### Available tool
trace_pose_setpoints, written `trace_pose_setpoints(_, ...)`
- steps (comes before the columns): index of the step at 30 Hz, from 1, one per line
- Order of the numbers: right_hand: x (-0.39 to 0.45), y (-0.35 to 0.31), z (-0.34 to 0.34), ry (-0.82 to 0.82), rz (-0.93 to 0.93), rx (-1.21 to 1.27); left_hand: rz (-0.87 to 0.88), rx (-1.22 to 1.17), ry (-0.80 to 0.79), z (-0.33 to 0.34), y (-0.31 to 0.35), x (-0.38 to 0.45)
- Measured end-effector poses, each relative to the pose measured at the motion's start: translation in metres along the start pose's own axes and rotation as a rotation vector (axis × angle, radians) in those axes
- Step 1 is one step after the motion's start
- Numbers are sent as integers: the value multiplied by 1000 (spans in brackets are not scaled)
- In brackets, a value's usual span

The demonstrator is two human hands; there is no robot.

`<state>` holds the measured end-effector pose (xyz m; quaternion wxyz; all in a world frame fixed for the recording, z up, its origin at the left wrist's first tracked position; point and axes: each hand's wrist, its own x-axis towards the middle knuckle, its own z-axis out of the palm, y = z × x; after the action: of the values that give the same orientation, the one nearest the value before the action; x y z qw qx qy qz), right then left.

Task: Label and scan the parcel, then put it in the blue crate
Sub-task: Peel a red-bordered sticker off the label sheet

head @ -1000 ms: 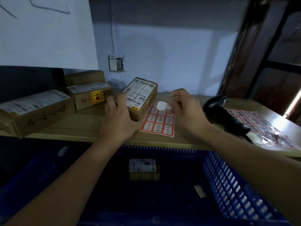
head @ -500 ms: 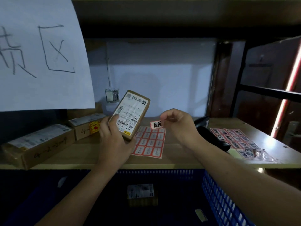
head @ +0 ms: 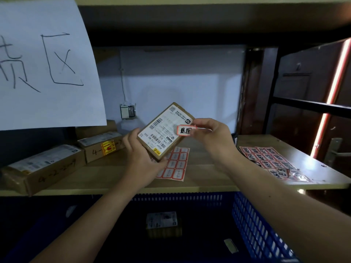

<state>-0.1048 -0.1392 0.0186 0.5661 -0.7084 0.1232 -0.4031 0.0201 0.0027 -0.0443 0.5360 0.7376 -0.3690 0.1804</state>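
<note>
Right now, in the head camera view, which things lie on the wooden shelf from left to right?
Long cardboard box → smaller box with a yellow sticker → sheet of red-bordered labels → second label sheet. Above the shelf, the left hand holds the parcel and the right hand holds one label.

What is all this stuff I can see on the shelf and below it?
Held parcel: one, brown with white shipping label, in left hand.
Sticker: one, red-bordered white, pinched in right hand, at the parcel's right edge.
Sticker sheets: two, red and white; one mid-shelf, one on the right.
Other parcels: three, brown, shelf left.
Paper sign: one, white, hanging upper left.
Blue crate: one, below shelf, holding one small parcel.
Left hand, right hand: bare.
</note>
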Motion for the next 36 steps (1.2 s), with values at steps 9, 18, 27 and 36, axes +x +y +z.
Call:
trace_pose_setpoints(9,10,0,-2,-23,-64,-90,-242,-401,-345,-38,9,19)
trace_pose_setpoints(18,-1,13,3,-150,260,285,-438,-740,-375,-41,11,13)
trace_pose_setpoints(27,-17,26,36,139,123,317,-750,-1167,27,3,38,1)
trace_pose_setpoints(36,-12,35,20,189,186,191,-717,-907,184,-20,14,18)
